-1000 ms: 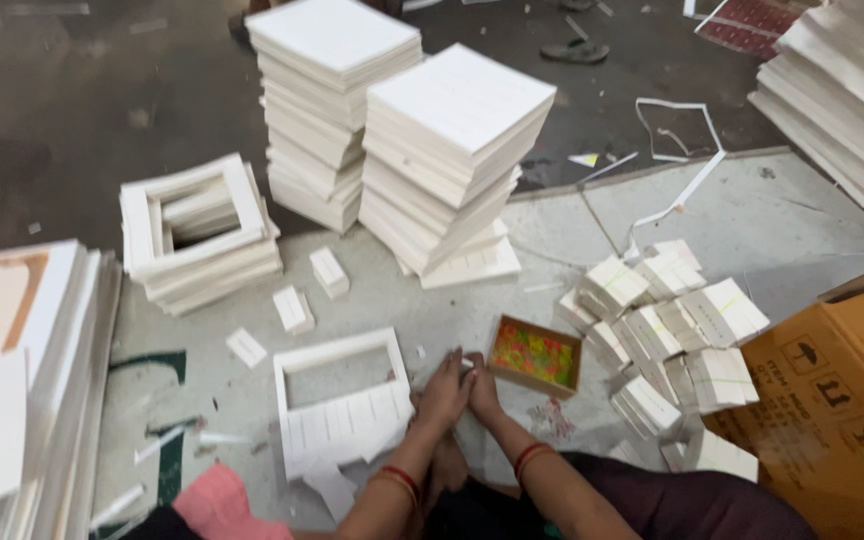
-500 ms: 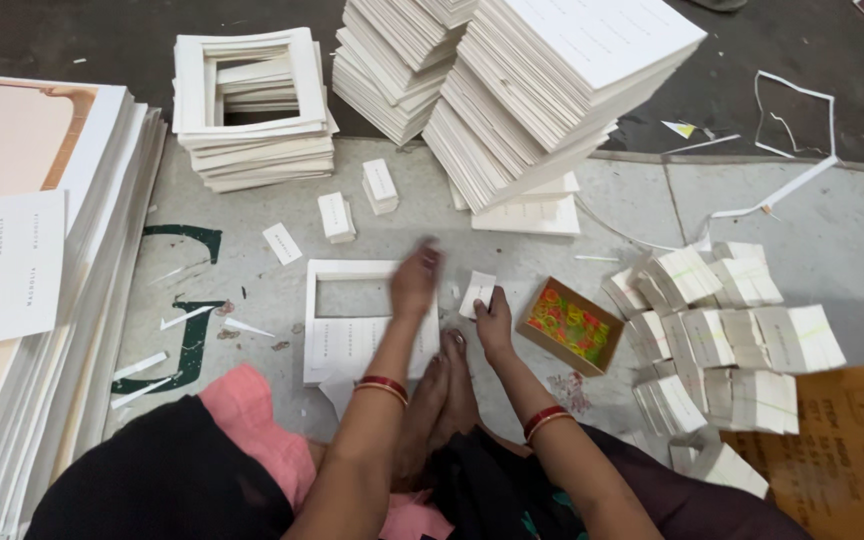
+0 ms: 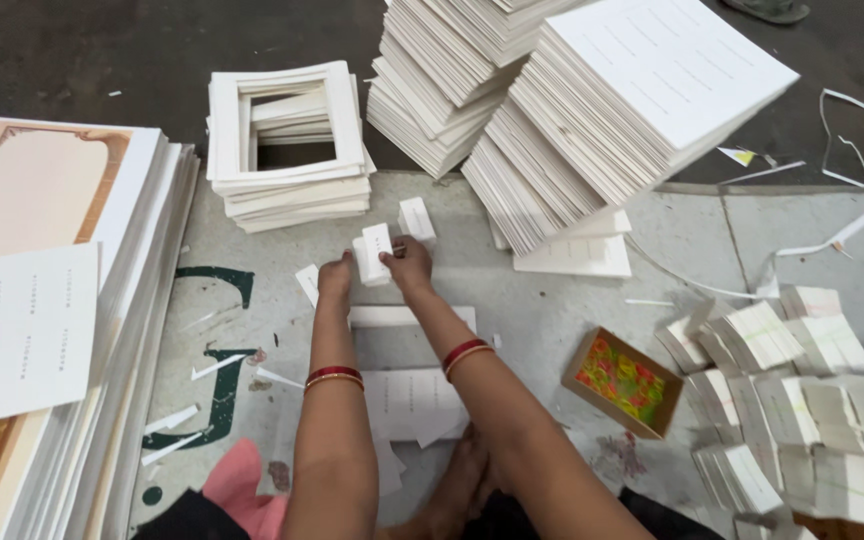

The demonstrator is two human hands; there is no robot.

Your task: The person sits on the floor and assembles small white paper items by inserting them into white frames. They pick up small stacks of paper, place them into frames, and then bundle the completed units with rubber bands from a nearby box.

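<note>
Both arms reach forward over the grey floor. My left hand (image 3: 335,275) and my right hand (image 3: 410,264) together grip a small stack of white cards (image 3: 373,253), held between the fingers of both. A second small white stack (image 3: 416,219) stands just beyond the right hand. Under my forearms lies a white cut-out frame sheet (image 3: 422,319) with a loose printed white piece (image 3: 414,404) nearer my body. Red bangles sit on both wrists.
A pile of white frames with square holes (image 3: 288,150) stands ahead to the left. Two tall leaning stacks of white sheets (image 3: 592,110) rise ahead. Large printed sheets (image 3: 47,300) are piled at left. A small colourful box (image 3: 622,381) and several card bundles (image 3: 792,390) lie at right.
Both hands have moved forward from the frame sheet and taken hold of the small stack of white cards. The camera has tilted closer to the floor.
</note>
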